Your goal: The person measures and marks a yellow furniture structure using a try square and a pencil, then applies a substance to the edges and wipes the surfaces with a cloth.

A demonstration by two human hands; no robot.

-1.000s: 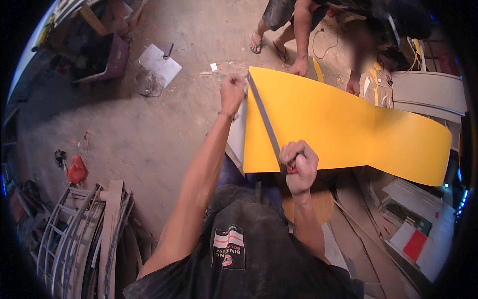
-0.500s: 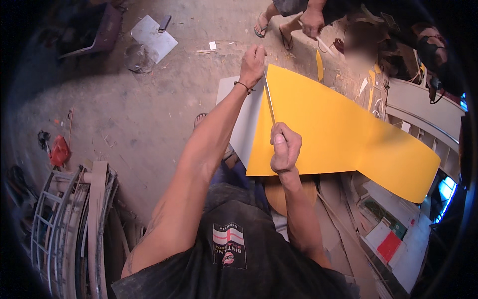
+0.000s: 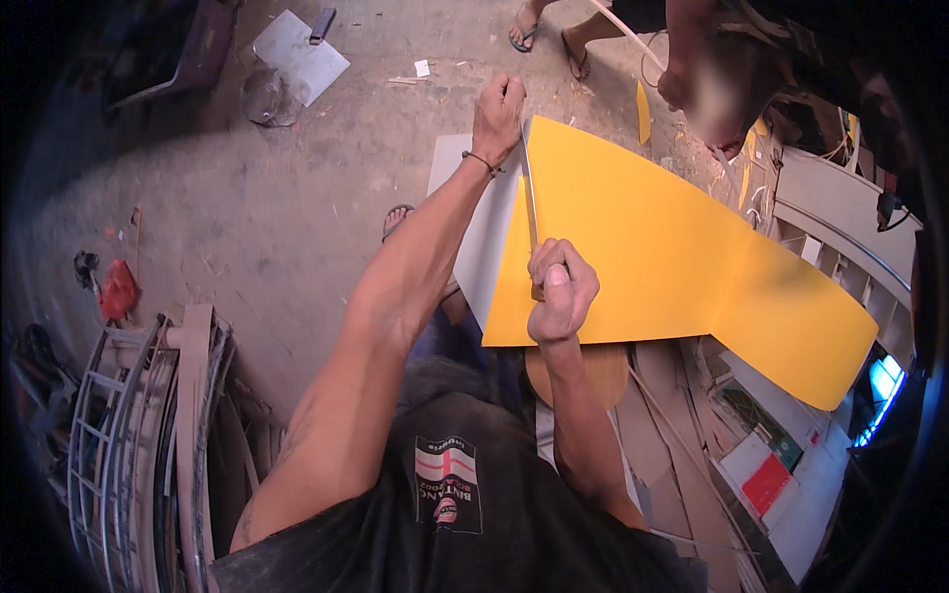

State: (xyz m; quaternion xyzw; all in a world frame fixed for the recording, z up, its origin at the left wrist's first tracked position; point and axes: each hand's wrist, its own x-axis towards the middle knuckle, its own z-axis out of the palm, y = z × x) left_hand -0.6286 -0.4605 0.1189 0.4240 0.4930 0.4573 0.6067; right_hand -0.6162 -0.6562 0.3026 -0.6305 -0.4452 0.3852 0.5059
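A large yellow sheet lies in front of me, with a pale grey section along its left side. A long thin metal blade slants over the sheet near where the two colours meet. My right hand is closed in a fist around the near end of the blade, thumb on top. At the sheet's far left corner my left hand is closed by the blade's far end. Its fingers hide whether they grip the blade or the sheet's edge.
Another person's hand and a pale strip are beyond the sheet, at the far right. A metal ladder-like frame and boards stand at left. A round wooden top shows below the sheet. Yellow offcuts litter the floor.
Both of my hands sit slightly higher and further left in the picture, still closed. The other person has bent lower, and their hand with the strip has shifted right.
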